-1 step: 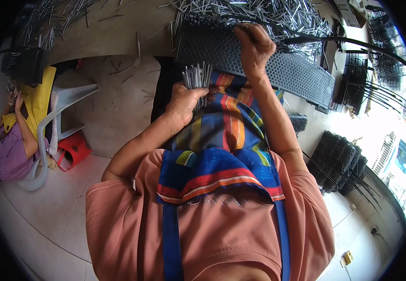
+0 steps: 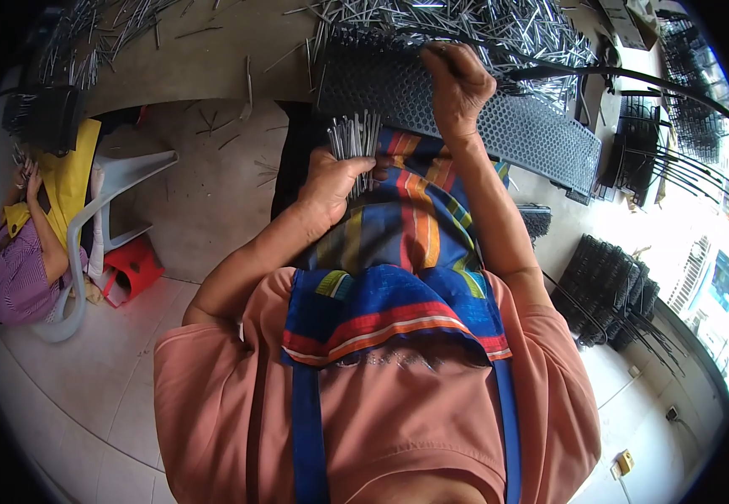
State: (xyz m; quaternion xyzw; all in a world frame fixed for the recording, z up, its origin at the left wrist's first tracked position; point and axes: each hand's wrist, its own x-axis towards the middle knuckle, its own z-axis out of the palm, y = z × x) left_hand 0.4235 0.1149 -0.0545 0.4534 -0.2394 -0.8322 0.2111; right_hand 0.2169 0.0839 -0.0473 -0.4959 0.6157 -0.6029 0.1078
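My left hand (image 2: 335, 181) is wrapped round a bundle of thin grey metal rods (image 2: 352, 139), whose upper ends fan out over the thumb. Above and to the right, my right hand (image 2: 463, 88) is closed in a pinch over a black perforated rack (image 2: 541, 139) with rows of small round holes. Whatever its fingers hold, if anything, is too small to make out. The rack lies slanted from my lap up against the table edge. Several rods stand along its far left edge. My striped apron (image 2: 415, 223) spreads beneath both hands.
A big heap of loose rods (image 2: 473, 21) covers the table behind the rack, crossed by a black strap (image 2: 633, 74). Stacked black racks (image 2: 604, 286) stand on the floor at right. At left, a person in purple (image 2: 24, 277) sits on a white chair (image 2: 74, 244) near a red container (image 2: 137, 269).
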